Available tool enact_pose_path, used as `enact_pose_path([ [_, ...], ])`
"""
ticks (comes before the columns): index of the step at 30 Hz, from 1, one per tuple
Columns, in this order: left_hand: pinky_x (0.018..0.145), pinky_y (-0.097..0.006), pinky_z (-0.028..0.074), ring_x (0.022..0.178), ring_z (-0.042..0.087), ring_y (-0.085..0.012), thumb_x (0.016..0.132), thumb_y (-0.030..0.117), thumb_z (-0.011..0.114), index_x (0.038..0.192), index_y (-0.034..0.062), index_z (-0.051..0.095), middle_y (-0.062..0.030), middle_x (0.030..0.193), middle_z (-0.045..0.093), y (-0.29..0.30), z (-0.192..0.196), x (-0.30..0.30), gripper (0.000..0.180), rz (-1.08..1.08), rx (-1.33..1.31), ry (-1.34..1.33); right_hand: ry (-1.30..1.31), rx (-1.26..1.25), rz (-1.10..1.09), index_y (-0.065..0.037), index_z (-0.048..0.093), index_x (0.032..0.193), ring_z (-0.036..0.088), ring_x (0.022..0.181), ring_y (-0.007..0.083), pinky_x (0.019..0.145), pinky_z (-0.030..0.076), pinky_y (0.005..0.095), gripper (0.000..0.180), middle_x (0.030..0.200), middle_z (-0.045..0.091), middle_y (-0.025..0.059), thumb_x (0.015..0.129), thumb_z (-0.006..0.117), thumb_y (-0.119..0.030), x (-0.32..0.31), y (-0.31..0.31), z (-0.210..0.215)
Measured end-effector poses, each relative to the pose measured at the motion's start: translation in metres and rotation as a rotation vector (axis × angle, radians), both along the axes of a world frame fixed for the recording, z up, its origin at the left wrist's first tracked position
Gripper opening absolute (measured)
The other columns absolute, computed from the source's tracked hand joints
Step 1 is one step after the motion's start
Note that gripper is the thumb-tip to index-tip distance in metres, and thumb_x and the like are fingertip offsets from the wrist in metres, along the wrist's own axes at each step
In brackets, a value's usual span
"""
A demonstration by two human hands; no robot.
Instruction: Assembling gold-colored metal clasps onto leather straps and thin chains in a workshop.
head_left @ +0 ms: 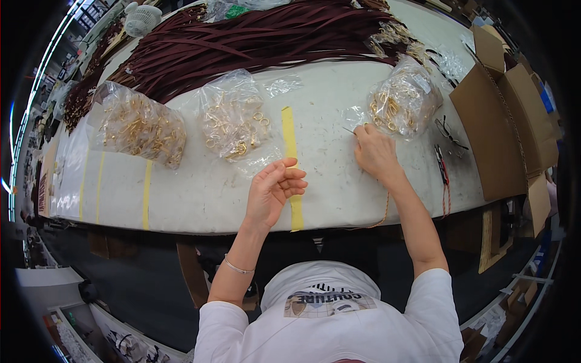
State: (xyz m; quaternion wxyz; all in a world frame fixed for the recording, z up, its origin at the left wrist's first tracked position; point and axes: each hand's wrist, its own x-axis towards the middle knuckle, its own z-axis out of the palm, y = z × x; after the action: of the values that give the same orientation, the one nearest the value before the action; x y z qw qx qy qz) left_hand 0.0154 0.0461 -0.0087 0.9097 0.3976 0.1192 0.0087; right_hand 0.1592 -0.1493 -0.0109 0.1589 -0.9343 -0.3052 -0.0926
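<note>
Beside my right hand: a clear bag of gold rings lies just ahead and to the outer side of the right hand, almost touching the fingertips.
Right hand: I see it resting palm-down on the table, fingers drawn together on a thin dark needle-like piece that pokes out toward the thumb side.
Left hand: my left hand hovers palm-up above the yellow tape strip, fingers loosely curled, holding nothing I can make out.
Ahead of the left hand: a second bag of gold hardware, and a third bag farther to its outer side.
Beyond both hands: a spread of maroon straps.
Near the right wrist: a brown cord trails off the table edge.
Risk: I judge the cord could snag the forearm, and the thin piece could slip from so light a hold.
</note>
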Motion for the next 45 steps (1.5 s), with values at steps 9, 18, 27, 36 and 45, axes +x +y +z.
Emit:
enact_pose_path([
  [9,0.076,-0.032,0.045,0.089,0.056,-0.0244,0.077,0.006,0.055,0.102,-0.0006,0.051,-0.0147,0.096,0.058,-0.016,0.001,0.016,0.027,0.128,1.09,-0.18,0.488,0.179,0.142,0.0,0.048,0.092,0.05,0.055,0.0161,0.054,0.04,0.0271,0.027,0.061,0.052,0.0079,0.065,0.05,0.001,0.004,0.012,0.051],
  [18,0.074,-0.03,0.045,0.085,0.055,-0.0206,0.073,0.007,0.059,0.091,-0.0027,0.058,-0.0108,0.087,0.061,-0.033,0.004,0.058,0.02,-0.025,1.441,-0.358,0.768,0.634,0.246,0.001,0.05,0.093,0.047,0.056,0.0092,0.051,0.037,0.0233,0.029,0.059,0.052,0.0042,0.065,0.054,-0.005,-0.006,0.027,0.054],
  [27,0.06,-0.02,0.044,0.066,0.055,-0.0076,0.082,0.007,0.05,0.09,-0.0035,0.058,-0.0045,0.075,0.06,-0.032,-0.002,0.051,0.015,-0.124,0.658,-0.146,0.746,0.52,0.256,0.003,0.059,0.073,0.047,0.053,0.0085,0.049,0.038,0.023,0.014,0.06,0.057,0.0058,0.071,0.057,-0.011,-0.011,0.017,0.037],
  [36,0.064,-0.022,0.045,0.071,0.057,-0.0092,0.082,0.007,0.049,0.089,-0.0039,0.058,-0.0043,0.074,0.061,-0.034,-0.012,0.059,0.016,-0.111,0.745,-0.178,0.592,0.543,0.265,0.002,0.057,0.076,0.043,0.055,0.0041,0.049,0.035,0.0191,0.009,0.061,0.053,0.0016,0.074,0.056,-0.006,-0.016,0.023,0.041],
  [45,0.056,-0.025,0.048,0.058,0.06,-0.0158,0.085,0.007,0.044,0.093,-0.0009,0.051,-0.012,0.073,0.06,0.004,0.017,0.014,0.013,0.509,0.574,-0.154,0.578,0.355,0.262,0.0,0.055,0.076,0.05,0.063,0.0151,0.056,0.04,0.0265,0.008,0.071,0.056,0.0056,0.071,0.056,-0.007,-0.02,0.03,0.036],
])
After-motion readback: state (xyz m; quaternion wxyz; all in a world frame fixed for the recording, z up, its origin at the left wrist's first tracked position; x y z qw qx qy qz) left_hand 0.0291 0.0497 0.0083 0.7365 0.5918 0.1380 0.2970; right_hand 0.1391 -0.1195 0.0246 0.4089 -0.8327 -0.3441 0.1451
